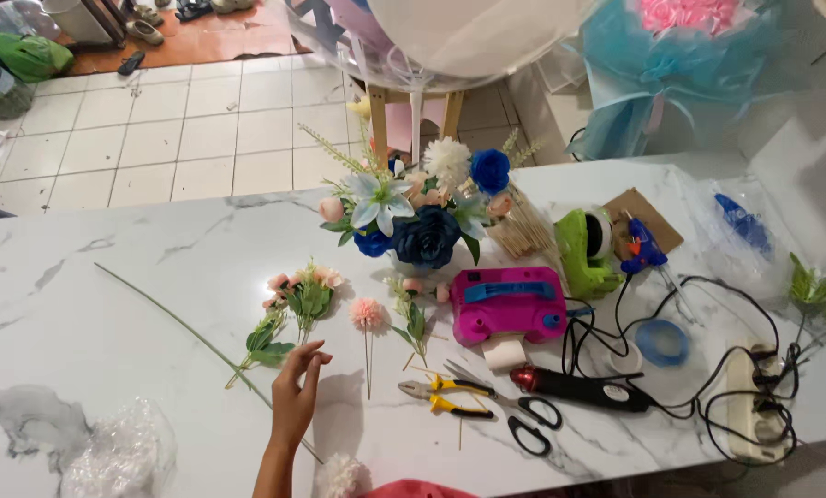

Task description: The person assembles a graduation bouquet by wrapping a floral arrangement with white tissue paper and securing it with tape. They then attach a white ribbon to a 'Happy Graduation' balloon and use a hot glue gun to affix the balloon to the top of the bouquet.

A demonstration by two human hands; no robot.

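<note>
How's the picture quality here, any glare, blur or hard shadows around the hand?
Head view: even, soft light; the hand throws only a faint shadow to its right on the marble table. The tabletop has a mild sheen but no harsh glare. The flower arrangement and scissors look fairly sharp; table edges bend slightly from the wide lens.

White marble table (108,277): flower sprigs (307,297), pliers (445,385), scissors (514,415).

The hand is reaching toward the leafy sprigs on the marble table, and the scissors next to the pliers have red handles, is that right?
Not quite. The head view shows the scissors have black handles, not red. The rest holds: the left hand reaches toward the leafy sprigs on the marble table, beside the yellow-handled pliers.
</note>
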